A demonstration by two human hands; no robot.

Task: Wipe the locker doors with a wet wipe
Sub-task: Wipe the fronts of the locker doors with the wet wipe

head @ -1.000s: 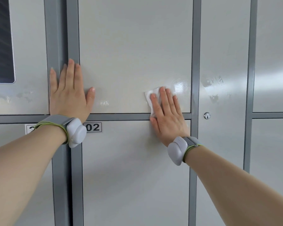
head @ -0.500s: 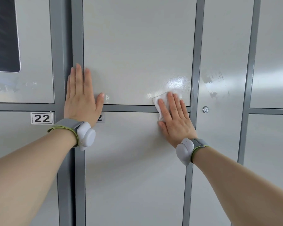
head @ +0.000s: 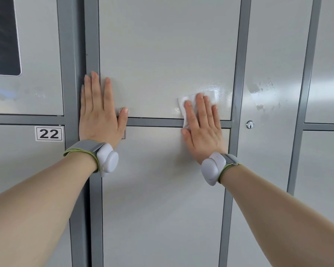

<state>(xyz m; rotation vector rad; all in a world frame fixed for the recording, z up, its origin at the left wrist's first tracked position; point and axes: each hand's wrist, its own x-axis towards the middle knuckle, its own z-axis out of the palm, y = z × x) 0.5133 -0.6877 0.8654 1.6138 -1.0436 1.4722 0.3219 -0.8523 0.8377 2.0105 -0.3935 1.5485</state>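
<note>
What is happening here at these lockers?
A person is wiping grey locker doors. The right hand presses a white wet wipe flat on the lower right corner of the upper middle door, partly over the frame bar below it. The left hand rests flat on the same door's left edge and the frame beside it. A shiny wet patch shows just above the wipe.

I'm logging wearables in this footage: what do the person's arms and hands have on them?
Both forearms are bare, no sleeves in view; the left hand and right hand wear no gloves. Each wrist has a grey strap edged lime green, carrying a smooth, rounded, pale grey pod: left pod, right pod. No cables show.
</note>
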